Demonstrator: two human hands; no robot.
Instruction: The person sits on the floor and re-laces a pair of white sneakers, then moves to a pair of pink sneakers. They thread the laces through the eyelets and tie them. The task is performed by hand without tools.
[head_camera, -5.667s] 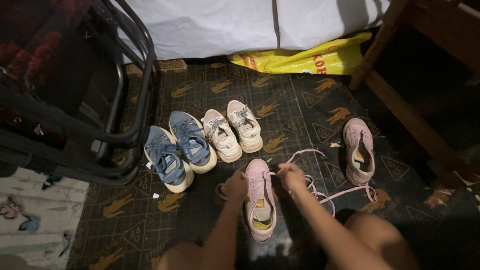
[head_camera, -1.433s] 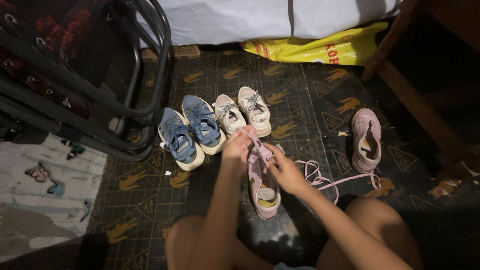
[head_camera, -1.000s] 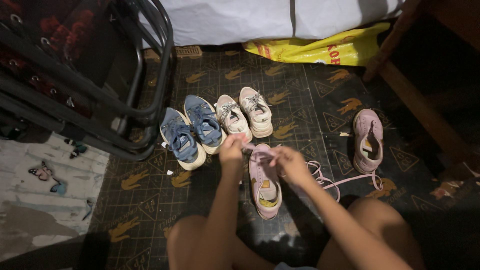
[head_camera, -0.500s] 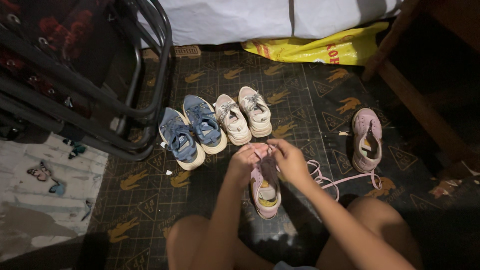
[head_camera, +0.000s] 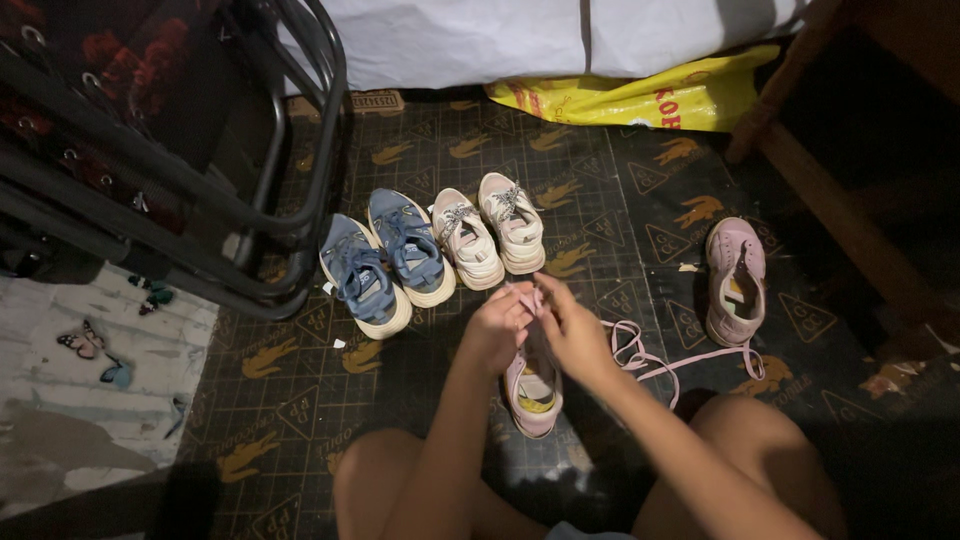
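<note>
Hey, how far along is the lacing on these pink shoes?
Done: the blue pair and the cream pair stand side by side, already laced. In hand: the left hand and right hand meet over the near pink shoe, pinching its lace near the toe end. Left: the other pink shoe lies apart, with a loose pink lace trailing on the floor mat.

Dim room: patterned dark mat (head_camera: 420, 150) covers floor, black metal frame (head_camera: 300, 150) at ten o'clock, white sheet (head_camera: 460, 40) at twelve.
</note>
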